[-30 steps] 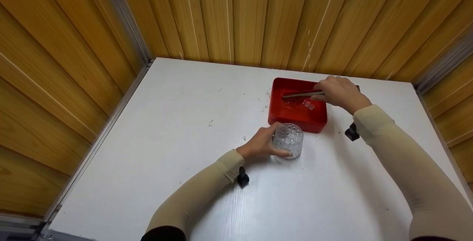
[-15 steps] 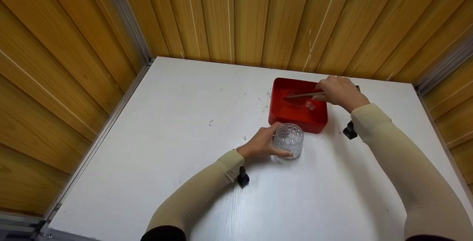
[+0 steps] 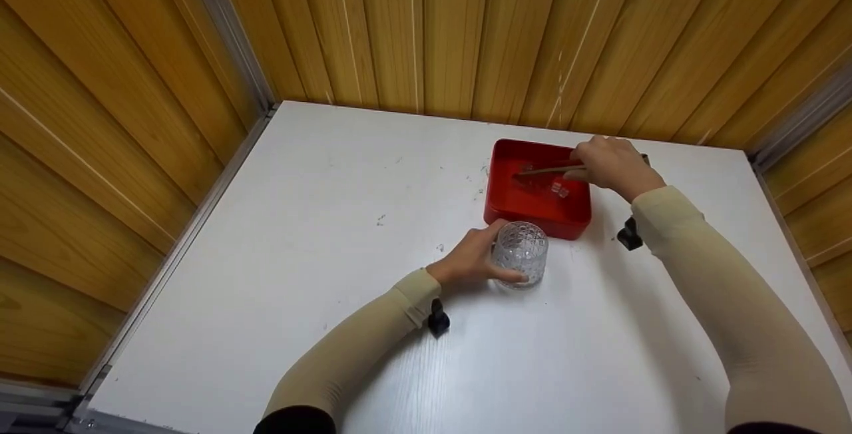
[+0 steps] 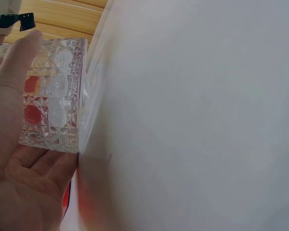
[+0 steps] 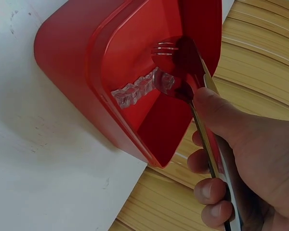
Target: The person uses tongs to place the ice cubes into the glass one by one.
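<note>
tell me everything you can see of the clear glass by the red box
The short clear cylindrical tumbler looks like glass, with faceted, embossed walls and a round open rim. It stands upright on the white tabletop, gripped by the left hand. It sits just in front of the red rectangular plastic box; whether they touch is unclear.

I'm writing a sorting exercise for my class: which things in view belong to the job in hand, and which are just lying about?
Likely in the job:
tongs, held in the right grip
box, under the tongs' heads
cubes, in the box
glass, held in the left grip

Just surroundings:
table
panels
</note>
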### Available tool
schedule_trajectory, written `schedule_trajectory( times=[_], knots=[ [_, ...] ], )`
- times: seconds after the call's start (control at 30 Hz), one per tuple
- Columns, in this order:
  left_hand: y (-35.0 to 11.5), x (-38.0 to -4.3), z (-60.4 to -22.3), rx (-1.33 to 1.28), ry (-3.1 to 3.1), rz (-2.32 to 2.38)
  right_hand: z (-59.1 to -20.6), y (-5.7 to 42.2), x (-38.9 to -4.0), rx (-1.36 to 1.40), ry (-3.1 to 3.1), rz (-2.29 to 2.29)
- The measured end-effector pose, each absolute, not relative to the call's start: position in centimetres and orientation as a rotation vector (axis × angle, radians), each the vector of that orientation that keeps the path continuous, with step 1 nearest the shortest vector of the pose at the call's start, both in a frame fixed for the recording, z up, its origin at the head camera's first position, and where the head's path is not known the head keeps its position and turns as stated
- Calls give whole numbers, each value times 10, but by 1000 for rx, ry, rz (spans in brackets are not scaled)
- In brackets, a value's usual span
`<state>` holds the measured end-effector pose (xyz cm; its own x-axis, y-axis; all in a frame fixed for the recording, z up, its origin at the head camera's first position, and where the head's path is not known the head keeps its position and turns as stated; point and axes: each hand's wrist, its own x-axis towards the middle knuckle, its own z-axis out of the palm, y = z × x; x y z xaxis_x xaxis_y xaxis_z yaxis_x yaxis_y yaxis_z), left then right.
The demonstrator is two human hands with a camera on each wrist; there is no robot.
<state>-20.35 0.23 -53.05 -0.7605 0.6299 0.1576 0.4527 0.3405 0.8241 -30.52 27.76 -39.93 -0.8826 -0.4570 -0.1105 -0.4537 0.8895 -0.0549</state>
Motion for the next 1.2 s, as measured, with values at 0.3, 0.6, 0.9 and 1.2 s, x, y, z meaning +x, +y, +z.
schedule_trajectory(
  times=[0.3,0.6,0.9,1.2],
  knots=[
    [4,-204,-532,993,2413,1396,-399,279,-304,-721,2942,-32],
    [4,-204,-533,1011,2449,1365,-400,278,-304,-710,2953,-4],
    [4,-203,-532,987,2429,1375,-401,279,-304,-723,2949,6],
    [2,-203,-531,990,2429,1377,-405,276,-306,-763,2976,-29]
  ],
)
